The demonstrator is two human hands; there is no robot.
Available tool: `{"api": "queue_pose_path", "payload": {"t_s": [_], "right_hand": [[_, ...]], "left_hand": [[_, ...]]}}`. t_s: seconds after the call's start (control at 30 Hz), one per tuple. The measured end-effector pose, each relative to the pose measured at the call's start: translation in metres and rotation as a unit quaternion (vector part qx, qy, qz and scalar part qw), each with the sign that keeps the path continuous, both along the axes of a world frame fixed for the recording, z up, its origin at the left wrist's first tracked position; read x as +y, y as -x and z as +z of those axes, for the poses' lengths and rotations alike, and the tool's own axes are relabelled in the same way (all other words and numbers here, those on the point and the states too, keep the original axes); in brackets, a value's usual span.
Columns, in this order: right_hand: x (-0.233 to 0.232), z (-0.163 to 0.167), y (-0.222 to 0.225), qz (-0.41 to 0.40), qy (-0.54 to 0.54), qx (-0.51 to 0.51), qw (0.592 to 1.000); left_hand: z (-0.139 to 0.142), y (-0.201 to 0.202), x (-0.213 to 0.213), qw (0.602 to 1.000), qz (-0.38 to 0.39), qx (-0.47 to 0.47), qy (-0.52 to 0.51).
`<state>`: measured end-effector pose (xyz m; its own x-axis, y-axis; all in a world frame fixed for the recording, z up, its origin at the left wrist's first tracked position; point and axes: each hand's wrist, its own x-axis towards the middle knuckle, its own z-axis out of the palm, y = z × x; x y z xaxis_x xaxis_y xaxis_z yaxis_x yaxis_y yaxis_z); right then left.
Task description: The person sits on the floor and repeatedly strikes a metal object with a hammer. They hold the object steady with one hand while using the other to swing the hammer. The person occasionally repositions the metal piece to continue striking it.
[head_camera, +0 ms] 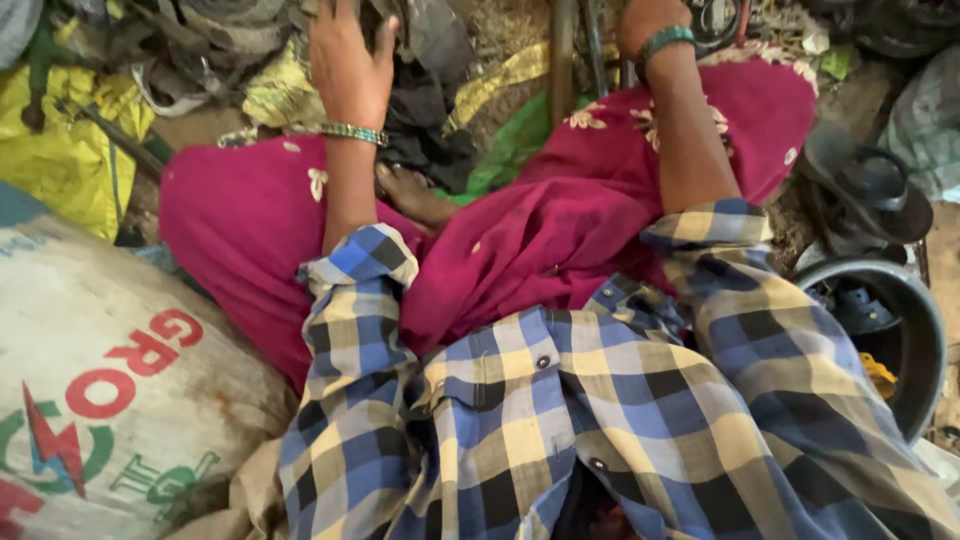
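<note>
Roughly, by label:
Left hand point(345, 62): fingers spread, palm down on dark scraps point(425, 110) at top.
Right hand point(645, 20): mostly cut off, grip cannot be told, near a metal rod point(562, 50).
Lap: magenta cloth point(520, 230).
Beside: white sack point(110, 380), black basin point(915, 320).

At your lower left a big white woven sack point(110, 400) is lying on its side, showing red and green printing. Above it, at the upper left, a crumpled yellow plastic bag point(65, 150) is resting among the scrap.
</note>
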<state>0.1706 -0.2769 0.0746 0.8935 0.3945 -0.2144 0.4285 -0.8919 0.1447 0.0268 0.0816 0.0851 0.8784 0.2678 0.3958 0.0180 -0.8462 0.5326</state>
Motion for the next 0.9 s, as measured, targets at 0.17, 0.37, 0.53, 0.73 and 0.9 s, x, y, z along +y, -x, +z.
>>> {"api": "queue_pose_path", "payload": {"t_s": [0.17, 0.37, 0.53, 0.73, 0.9], "right_hand": [[-0.007, -0.004, 0.006, -0.149, 0.007, 0.059, 0.987], [0.0, -0.007, 0.006, -0.209, -0.014, 0.108, 0.972], [-0.001, -0.016, 0.004, -0.238, -0.053, 0.06, 0.968], [-0.003, -0.017, 0.01, -0.212, -0.184, 0.032, 0.959], [-0.004, -0.014, 0.017, -0.279, -0.635, 0.121, 0.71]], "left_hand": [[-0.003, -0.02, -0.003, 0.998, 0.01, 0.055, 0.015], [-0.021, -0.039, -0.015, 0.999, -0.002, 0.04, 0.008], [-0.024, -0.033, -0.022, 1.0, -0.021, -0.006, -0.01], [-0.016, -0.023, -0.023, 0.999, -0.028, -0.039, -0.013], [-0.02, -0.018, -0.026, 0.998, -0.041, -0.022, 0.03]]}}
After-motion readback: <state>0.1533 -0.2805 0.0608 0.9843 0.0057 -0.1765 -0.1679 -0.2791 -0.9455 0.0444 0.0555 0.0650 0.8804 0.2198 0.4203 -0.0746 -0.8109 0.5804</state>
